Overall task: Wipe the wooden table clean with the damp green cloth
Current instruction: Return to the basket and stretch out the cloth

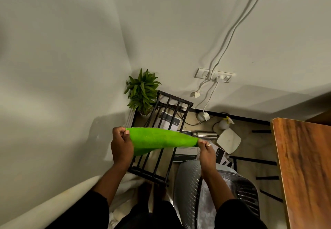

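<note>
— Where are you standing?

— In a corner with pale walls, and I look down at the floor. I take the green cloth (161, 139) as my landmark. My left hand (121, 146) pinches its left end closed, my right hand (206, 150) pinches its right end, and the cloth hangs stretched in the air between them. I think I hold it so to open it flat before wiping.

— What is around it?

— Behind the cloth, on the left, a potted plant (142, 92). Directly under it, a black metal rack (161, 139) lying over papers. To the right, past my right hand, a steel bottle (204, 134) and a white plate (228, 140) on the floor. Well apart to the right, the wooden table (304, 166).

— Is something in the way?

— A grey chair (215, 193) stands between me and the table; I judge I must turn around it.
</note>
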